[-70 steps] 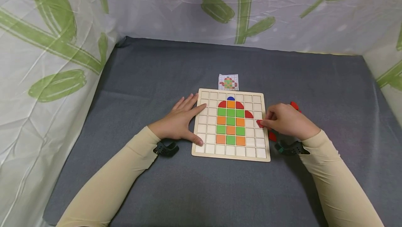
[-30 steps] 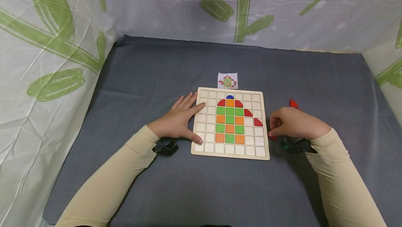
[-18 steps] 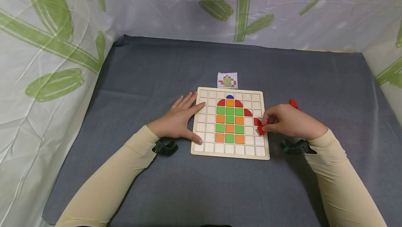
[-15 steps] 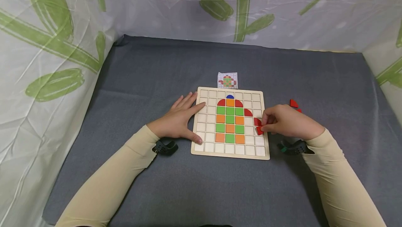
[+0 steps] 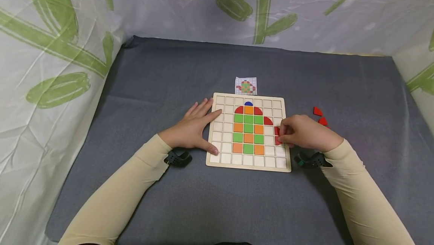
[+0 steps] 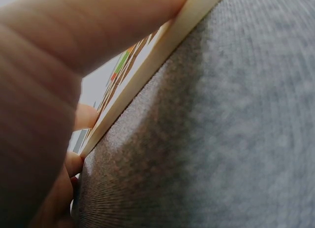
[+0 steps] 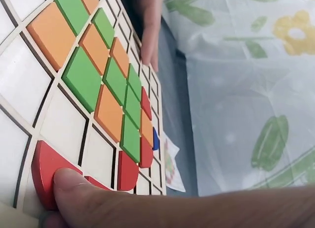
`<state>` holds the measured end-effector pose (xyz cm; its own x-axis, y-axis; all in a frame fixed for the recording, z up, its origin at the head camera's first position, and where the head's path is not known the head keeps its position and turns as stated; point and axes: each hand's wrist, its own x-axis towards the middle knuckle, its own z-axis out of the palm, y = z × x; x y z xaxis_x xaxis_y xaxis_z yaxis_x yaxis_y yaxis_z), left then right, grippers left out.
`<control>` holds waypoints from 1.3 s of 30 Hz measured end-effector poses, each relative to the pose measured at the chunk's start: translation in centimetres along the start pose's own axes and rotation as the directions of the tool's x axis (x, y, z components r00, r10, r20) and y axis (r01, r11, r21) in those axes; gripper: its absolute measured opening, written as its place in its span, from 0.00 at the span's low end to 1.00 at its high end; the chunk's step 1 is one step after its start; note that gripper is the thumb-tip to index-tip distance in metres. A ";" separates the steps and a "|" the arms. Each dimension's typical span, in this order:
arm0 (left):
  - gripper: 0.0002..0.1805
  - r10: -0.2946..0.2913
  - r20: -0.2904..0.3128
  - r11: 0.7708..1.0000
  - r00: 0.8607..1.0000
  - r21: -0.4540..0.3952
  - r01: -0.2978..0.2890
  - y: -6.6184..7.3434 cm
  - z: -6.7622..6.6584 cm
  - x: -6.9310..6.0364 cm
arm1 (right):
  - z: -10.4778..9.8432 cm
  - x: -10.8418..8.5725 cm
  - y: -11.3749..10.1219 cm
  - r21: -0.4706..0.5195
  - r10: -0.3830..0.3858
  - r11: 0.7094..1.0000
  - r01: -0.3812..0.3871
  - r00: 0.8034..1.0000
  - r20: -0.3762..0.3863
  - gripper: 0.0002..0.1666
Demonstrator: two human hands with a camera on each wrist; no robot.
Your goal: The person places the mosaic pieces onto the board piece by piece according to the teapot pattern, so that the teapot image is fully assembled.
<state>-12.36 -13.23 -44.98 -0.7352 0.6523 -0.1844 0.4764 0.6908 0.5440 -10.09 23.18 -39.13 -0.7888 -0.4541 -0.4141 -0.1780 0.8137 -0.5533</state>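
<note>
A wooden grid board holds orange, green and red tiles and a blue half-round tile. My left hand rests on the board's left edge with fingers spread; the left wrist view shows the thumb over the rim. At the right-hand column, my right hand pinches a red quarter-circle tile lying in or on a cell. In the right wrist view the thumb is on this tile. Directly above it in the same column sits another red quarter-circle tile, partly hidden by the fingers.
Several loose red tiles lie on the grey cloth right of the board, partly behind the right hand. A small printed pattern card lies at the board's far edge. A leaf-patterned curtain stands behind and at the sides.
A red quarter-circle tile went into the right column. The right hand then picked up another from beside the board and brought it to the cell below. The left hand stayed put.
</note>
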 end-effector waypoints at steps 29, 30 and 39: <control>0.75 -0.011 0.005 1.000 1.000 0.008 0.011 0.2 -0.2 0.2 | -4.4 -1.2 8.6 -0.152 0.112 0.973 -0.176 0.926 -0.361 0.16; 0.75 -0.010 0.005 1.000 1.000 0.008 0.010 0.2 -0.2 0.2 | -4.3 -1.1 8.6 -0.146 0.119 0.972 -0.183 0.924 -0.363 0.16; 0.75 -0.009 0.000 1.000 1.000 -0.010 0.009 0.1 -0.1 0.0 | -3.8 -0.9 6.3 -0.097 0.094 0.986 -0.136 0.932 -0.351 0.13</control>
<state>-12.35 -13.21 -44.85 -0.7392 0.6463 -0.1892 0.4651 0.6931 0.5507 -12.75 30.04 -39.51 -0.9580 -0.2192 -0.1846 -0.1252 0.8995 -0.4187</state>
